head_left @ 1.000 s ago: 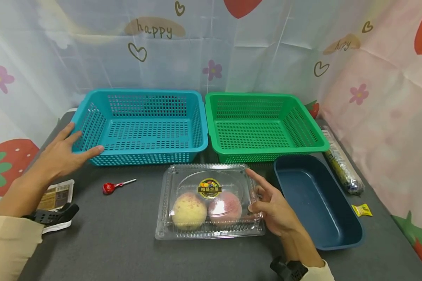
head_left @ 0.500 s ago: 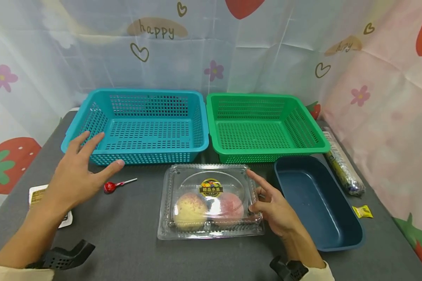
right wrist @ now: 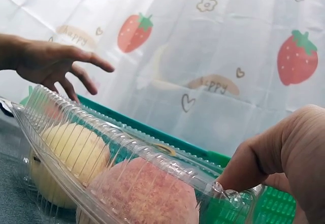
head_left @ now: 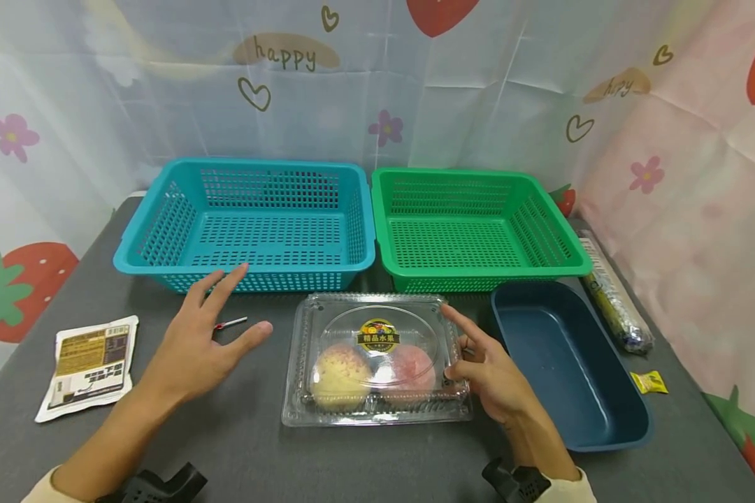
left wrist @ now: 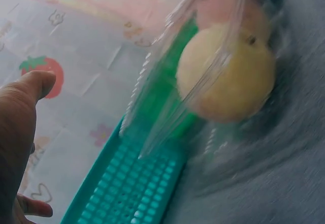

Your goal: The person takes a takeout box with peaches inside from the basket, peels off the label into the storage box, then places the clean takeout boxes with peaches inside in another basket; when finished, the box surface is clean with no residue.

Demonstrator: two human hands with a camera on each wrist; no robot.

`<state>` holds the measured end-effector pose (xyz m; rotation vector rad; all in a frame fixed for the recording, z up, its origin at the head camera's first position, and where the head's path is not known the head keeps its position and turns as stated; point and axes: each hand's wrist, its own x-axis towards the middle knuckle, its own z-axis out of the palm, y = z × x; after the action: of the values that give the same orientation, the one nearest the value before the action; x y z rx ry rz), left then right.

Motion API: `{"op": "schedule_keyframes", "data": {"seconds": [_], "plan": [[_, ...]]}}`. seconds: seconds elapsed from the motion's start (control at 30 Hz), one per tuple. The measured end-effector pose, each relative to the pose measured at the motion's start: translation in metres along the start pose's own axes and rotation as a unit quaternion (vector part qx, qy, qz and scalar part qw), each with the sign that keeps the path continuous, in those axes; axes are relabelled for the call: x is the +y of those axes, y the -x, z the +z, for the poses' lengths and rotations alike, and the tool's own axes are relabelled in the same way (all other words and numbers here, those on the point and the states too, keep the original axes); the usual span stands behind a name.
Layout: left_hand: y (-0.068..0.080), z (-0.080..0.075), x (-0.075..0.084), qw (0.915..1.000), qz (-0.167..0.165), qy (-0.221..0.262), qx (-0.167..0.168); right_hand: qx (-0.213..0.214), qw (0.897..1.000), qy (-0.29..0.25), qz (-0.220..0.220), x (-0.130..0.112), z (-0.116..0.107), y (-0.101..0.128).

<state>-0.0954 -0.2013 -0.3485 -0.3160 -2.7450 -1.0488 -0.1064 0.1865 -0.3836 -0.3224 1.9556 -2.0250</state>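
Note:
A clear plastic clamshell box (head_left: pixel 377 363) lies shut on the grey table, holding a yellow peach (head_left: pixel 340 375) and a pink peach (head_left: pixel 409 372). My right hand (head_left: pixel 472 356) rests against the box's right edge, index finger straight and thumb (right wrist: pixel 274 153) touching the lid's corner. Just left of the box my left hand (head_left: pixel 223 334) hovers with fingers spread and holds nothing. It covers the head of a lollipop, of which only the stick (head_left: pixel 231 323) shows. The left wrist view shows the box (left wrist: pixel 228 76) close up, blurred, beyond my thumb (left wrist: pixel 25 92).
A teal basket (head_left: pixel 289 268) and a green basket (head_left: pixel 478 172) stand side by side behind the box, both empty. A dark blue tray (head_left: pixel 604 398) lies to the right, with a foil roll (head_left: pixel 613 297) and a yellow candy (head_left: pixel 648 382) beyond. A printed packet (head_left: pixel 91 363) lies at left.
My left hand has moved right from the teal basket's front corner toward the box, now covering the lollipop's head and uncovering the packet. The right hand and box have stayed put.

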Motion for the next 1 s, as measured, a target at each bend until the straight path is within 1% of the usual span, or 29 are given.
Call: {"op": "schedule_keyframes", "data": {"seconds": [0.1,0.2,0.37,0.57,0.8,1.0], "plan": [[0.001,0.008,0.003,0.9998,0.008,0.014,-0.008,0.002,1.0,0.006,-0.003,0.0,0.0,0.0],[0.003,0.015,0.006,0.9996,0.008,0.022,-0.016,0.002,1.0,0.005,-0.004,-0.001,0.0,0.0],[0.004,0.026,0.007,0.9991,0.008,0.031,-0.029,-0.003,1.0,0.012,-0.007,-0.001,0.0,0.0],[0.006,0.04,0.01,0.9982,0.01,0.034,-0.048,0.005,1.0,0.01,0.0,-0.001,0.001,0.0],[0.008,0.052,0.013,0.9969,0.009,0.037,-0.068,0.007,1.0,0.014,0.0,0.002,0.0,-0.001],[0.008,0.059,0.013,0.9967,0.015,0.033,-0.073,0.002,1.0,0.017,-0.003,0.003,0.0,-0.001]]}}
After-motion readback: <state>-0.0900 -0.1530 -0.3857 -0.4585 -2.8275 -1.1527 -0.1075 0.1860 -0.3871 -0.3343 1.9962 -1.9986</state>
